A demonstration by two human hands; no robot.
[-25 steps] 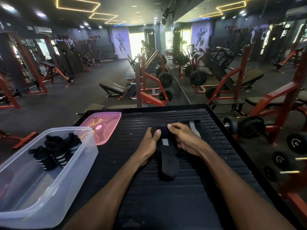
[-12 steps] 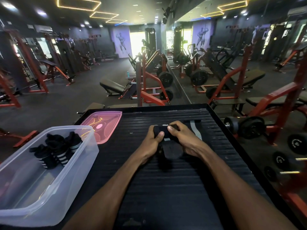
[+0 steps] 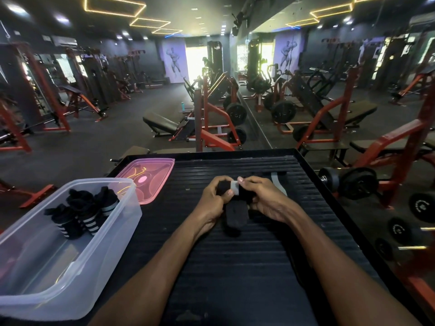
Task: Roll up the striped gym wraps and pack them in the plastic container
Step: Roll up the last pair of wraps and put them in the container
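Black ribbed rubber covers the table (image 3: 235,267), a rectangular top with a raised dark rim, its grooves running crosswise.

Item 1: gym wrap (image 3: 235,208), black fabric, partly rolled into a short cylinder held just above the table near its middle. A small pale grey rectangular tag shows on the roll; no writing on it can be read. A loose rounded tail of the same black cloth hangs from the roll down to the table surface.

Left hand (image 3: 213,200): fingers curled round the left end of the roll, thumb on top. Right hand (image 3: 263,201): fingers curled round the right end, fingertips pinching beside the grey tag. Both hands touch the wrap and nearly meet over it.

Item 2: plastic container (image 3: 113,229), clear, soft-cornered, rectangular and open-topped, on the table's left edge. Inside, at its far end, stand rolled wraps (image 3: 80,215), black with white stripes, bunched close together; the exact count is hard to tell.

Item 3: lid (image 3: 150,177), translucent pink plastic with rounded corners and moulded curved relief, lying flat on the table just behind the container.

Item 4: flat strip (image 3: 277,184), grey and black, lying on the table just behind the right hand, partly hidden.

Surroundings: red-and-black steel gym machines, padded benches, round black weight plates (image 3: 357,183) at right. No brand lettering is legible anywhere.
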